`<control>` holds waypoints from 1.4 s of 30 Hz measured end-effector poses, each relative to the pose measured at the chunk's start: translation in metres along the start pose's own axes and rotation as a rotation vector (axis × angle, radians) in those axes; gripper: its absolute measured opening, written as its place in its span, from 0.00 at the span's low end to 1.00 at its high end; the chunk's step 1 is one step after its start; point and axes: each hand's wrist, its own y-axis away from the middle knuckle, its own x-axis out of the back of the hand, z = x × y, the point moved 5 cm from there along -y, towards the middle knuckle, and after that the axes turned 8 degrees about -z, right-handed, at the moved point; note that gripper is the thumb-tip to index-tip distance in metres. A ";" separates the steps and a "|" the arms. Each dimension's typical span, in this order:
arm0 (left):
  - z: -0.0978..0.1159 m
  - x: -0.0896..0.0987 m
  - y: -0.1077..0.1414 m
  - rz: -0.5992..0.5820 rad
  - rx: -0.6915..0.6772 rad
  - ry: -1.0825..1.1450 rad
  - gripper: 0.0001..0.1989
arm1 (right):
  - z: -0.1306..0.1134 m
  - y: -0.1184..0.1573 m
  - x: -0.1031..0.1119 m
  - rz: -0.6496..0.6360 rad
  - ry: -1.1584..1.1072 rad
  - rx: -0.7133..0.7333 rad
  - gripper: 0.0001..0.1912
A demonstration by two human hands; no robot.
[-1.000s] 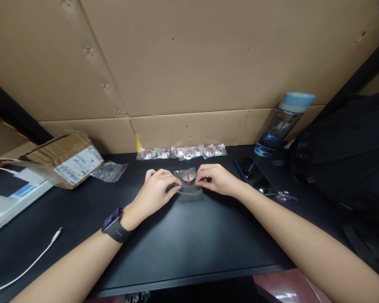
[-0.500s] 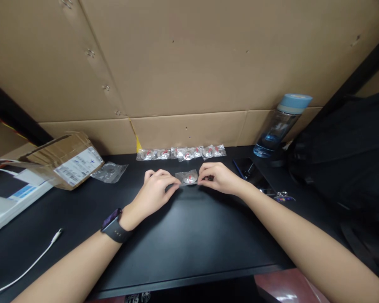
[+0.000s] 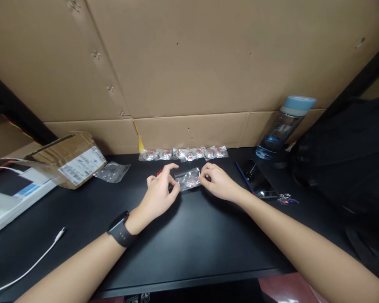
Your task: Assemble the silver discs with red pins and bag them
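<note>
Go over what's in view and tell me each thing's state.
Clear packet: creased, right edge pinched.
Right hand: pinching the packet.
Left hand: partly curled, grip unclear.
Back packets: lying in a row.
Bottle: upright, capped.
Phone: flat, screen dark.
White cable: visible end unplugged.
Plastic bag: crumpled.
Cardboard box: creased; open or closed unclear.
Smartwatch: strapped on.

Clear packet (image 3: pixel 188 179) between both hands (image 3: pixel 158 191) (image 3: pixel 219 182)

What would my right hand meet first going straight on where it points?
First, the clear plastic packet at the grip of your right hand; past it, probably your left hand, though depth is hard to judge.
</note>
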 end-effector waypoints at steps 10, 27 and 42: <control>0.005 -0.009 0.004 -0.020 -0.148 -0.350 0.22 | 0.002 0.004 -0.010 0.007 0.084 -0.100 0.12; 0.000 -0.019 0.003 -0.159 -0.200 -0.381 0.21 | -0.022 0.010 -0.004 -0.158 0.145 0.207 0.25; 0.006 -0.002 0.002 0.064 -0.181 -0.204 0.08 | -0.024 0.007 0.008 -0.101 -0.032 0.124 0.13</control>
